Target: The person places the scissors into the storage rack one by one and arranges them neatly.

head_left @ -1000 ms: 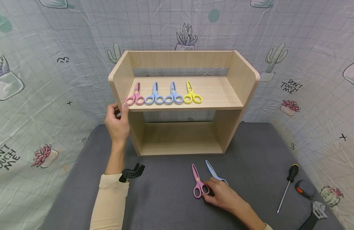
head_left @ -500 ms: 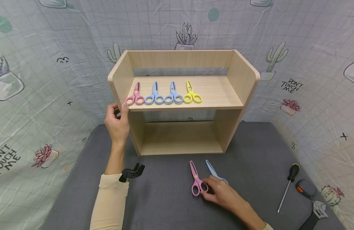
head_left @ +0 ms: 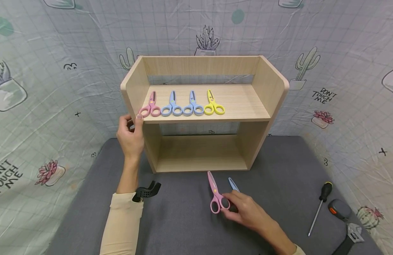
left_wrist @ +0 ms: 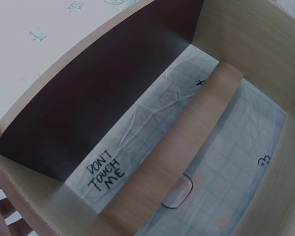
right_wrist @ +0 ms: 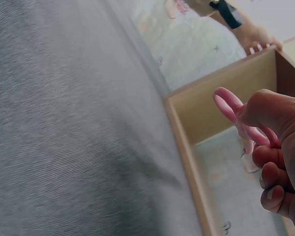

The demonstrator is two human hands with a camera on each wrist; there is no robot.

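Observation:
My right hand [head_left: 247, 210] pinches pink scissors [head_left: 215, 193] by one finger loop, blades pointing away towards the shelf. In the right wrist view, the thumb lies over the pink handle [right_wrist: 227, 103]. Blue scissors [head_left: 233, 184] lie on the table just behind that hand, their handles hidden by it. My left hand [head_left: 130, 136] grips the left side panel of the wooden shelf [head_left: 196, 120], thumb at the front edge. On the upper board, pink scissors [head_left: 151, 105], two blue scissors [head_left: 172, 104] and yellow scissors [head_left: 212, 103] lie in a row, blades to the back.
On the right of the grey table [head_left: 183, 219] lie a screwdriver [head_left: 320, 205], a dark tape measure [head_left: 339, 209] and an adjustable wrench [head_left: 349, 237]. Patterned cloth [head_left: 88, 42] hangs behind and on both sides. The shelf's lower compartment [head_left: 199, 152] faces the front.
The pink scissors have moved with my right hand slightly left and away, towards the shelf, and the hand now covers more of the blue scissors. My left hand stays in place.

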